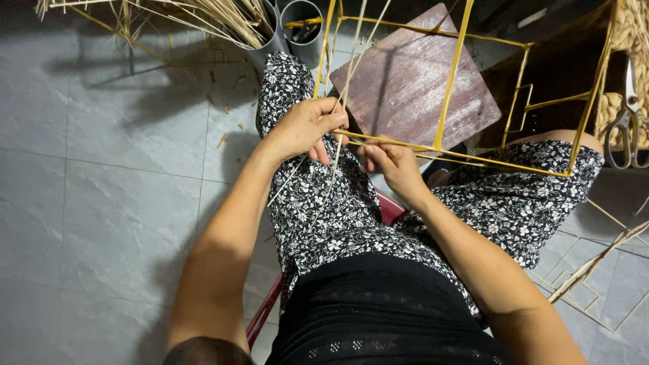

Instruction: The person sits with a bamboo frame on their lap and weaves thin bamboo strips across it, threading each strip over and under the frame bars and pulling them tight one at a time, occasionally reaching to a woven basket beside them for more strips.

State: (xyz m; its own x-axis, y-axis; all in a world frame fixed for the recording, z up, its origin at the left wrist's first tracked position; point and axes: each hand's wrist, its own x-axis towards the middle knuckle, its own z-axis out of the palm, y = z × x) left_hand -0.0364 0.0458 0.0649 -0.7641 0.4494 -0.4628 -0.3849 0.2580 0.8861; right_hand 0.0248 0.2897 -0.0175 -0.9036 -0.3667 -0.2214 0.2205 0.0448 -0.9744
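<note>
A yellow wire frame point(451, 81), box-shaped, rests across my knees above my black-and-white floral trousers point(338, 203). My left hand point(307, 127) grips the frame's near left corner together with several thin pale straw strands point(341, 101) that run up and down past it. My right hand point(392, 162) pinches the frame's lower bar and a strand just right of that corner. Both hands almost touch each other.
A worn square wooden board point(412, 81) lies under the frame. Grey tubes point(301, 27) and a straw bundle point(203, 17) stand at the top. Scissors point(629, 128) hang at the right by woven baskets. More yellow frames point(595, 270) lie at the lower right. Grey tiled floor point(101, 169) stretches left.
</note>
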